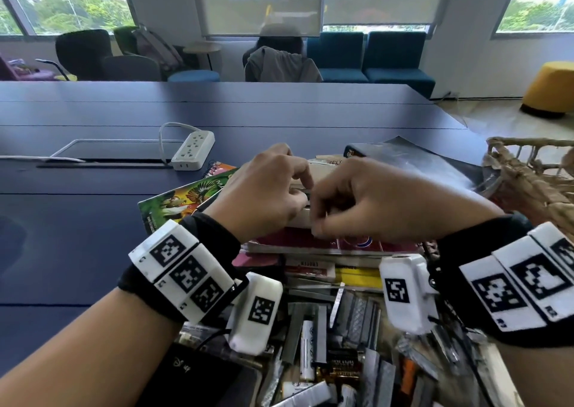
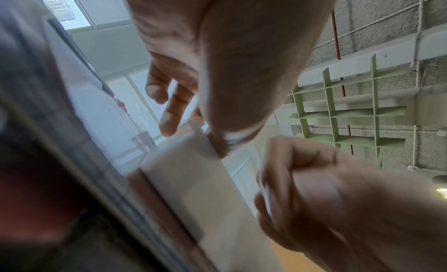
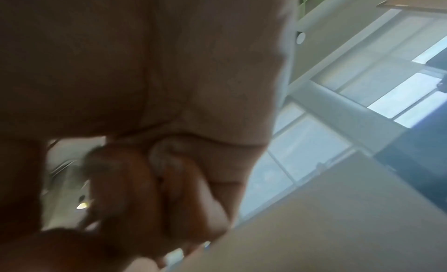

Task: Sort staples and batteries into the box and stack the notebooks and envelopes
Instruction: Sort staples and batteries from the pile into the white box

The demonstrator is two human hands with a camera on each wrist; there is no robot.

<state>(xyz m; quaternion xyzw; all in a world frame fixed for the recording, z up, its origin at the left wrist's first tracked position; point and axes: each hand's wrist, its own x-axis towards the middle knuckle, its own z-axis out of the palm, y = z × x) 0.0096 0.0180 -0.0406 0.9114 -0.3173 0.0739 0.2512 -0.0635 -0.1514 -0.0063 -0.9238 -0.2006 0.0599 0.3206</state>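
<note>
A long dark blue table [image 1: 217,111] is seen from the head view, and every place below is given relative to the stack of notebooks [image 1: 326,245] lying near its close edge. Behind and to the right of the stack a large grey booklet [image 1: 413,161] is spread, and further right a woven basket [image 1: 534,177] is set. To the left of the stack a colourful spiral notebook [image 1: 177,201] is tucked partly beneath it, and beyond that a white power strip [image 1: 193,150] is laid. On the near side of the stack a heap of staples [image 1: 323,316] and batteries [image 1: 307,349] is piled, with a dark notebook [image 1: 198,375] at its left. Directly on top of the stack a bundle of pale envelopes [image 1: 320,170] is held between both hands. The left hand [image 1: 264,192] is curled around the bundle's left end, its thumb and fingers pinching the edge; in the left wrist view the envelopes [image 2: 184,173] are shown pressed under the thumb [image 2: 232,85]. The right hand [image 1: 382,201] is bent over the bundle's right end with its fingers folded down onto it, gripping the near edge; the right wrist view is blurred, and only curled fingers [image 3: 193,195] can be made out.
</note>
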